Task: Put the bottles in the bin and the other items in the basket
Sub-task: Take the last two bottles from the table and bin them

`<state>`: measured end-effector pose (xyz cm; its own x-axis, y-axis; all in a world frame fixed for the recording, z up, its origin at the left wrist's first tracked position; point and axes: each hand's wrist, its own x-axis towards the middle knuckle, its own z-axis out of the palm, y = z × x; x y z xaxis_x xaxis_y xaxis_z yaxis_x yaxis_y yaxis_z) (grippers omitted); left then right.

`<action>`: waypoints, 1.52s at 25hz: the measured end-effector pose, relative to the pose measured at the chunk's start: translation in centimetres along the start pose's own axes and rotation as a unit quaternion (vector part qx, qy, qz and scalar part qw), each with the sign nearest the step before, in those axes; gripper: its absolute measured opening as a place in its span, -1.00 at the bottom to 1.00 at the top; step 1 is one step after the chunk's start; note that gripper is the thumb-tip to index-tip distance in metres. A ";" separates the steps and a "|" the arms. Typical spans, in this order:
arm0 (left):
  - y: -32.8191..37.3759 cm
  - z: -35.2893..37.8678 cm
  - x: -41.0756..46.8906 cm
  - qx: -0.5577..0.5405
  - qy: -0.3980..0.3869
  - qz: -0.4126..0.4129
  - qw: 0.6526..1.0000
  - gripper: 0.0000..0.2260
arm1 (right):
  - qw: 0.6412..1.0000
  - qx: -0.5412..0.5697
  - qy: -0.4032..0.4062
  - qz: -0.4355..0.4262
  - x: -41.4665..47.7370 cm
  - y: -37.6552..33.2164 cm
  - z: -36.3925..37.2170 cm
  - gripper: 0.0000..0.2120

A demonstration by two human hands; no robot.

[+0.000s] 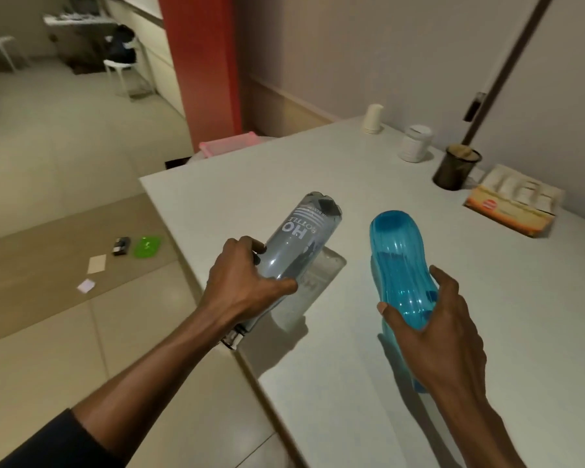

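A clear grey bottle (298, 244) printed with white lettering is tilted base-up in the left grip (244, 282), and a translucent blue ribbed bottle (399, 265) is tilted likewise in the right grip (433, 325).

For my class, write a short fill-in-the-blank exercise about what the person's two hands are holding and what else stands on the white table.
1. The left hand holds a clear grey plastic bottle with white ____ printed on it.
2. The right hand grips a translucent plastic bottle coloured ____.
3. At the far edge of the white table, a stack of white paper cups stands ____ down.
4. The green plastic lid lies on the ____.

Missing words: lettering; blue; upside; floor
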<state>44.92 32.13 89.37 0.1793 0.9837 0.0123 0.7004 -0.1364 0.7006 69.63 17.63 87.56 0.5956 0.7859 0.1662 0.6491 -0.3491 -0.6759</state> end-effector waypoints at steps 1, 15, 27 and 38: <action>-2.1 -1.7 0.0 -0.003 0.020 -0.009 1.000 -0.19 | 1.000 -0.001 -0.018 -0.006 -0.5 -1.7 1.4 -0.15; -28.7 -20.6 -2.7 -0.060 0.137 -0.110 0.983 -0.31 | 0.984 0.036 -0.128 -0.115 -9.6 -25.7 22.2 -0.18; -46.6 -24.6 4.2 0.019 0.098 -0.279 0.955 -0.24 | 0.922 -0.103 -0.333 -0.171 -7.6 -32.8 46.7 -0.17; -56.2 -28.2 17.6 0.091 0.039 -0.326 0.940 -0.29 | 0.904 -0.103 -0.379 -0.171 1.3 -38.3 63.2 -0.12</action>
<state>-10.83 60.40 70.33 -0.3747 0.8703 -0.3196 0.7521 0.4869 0.4441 15.62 64.30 68.31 -0.1003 0.9624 -0.2525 0.8548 -0.0465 -0.5168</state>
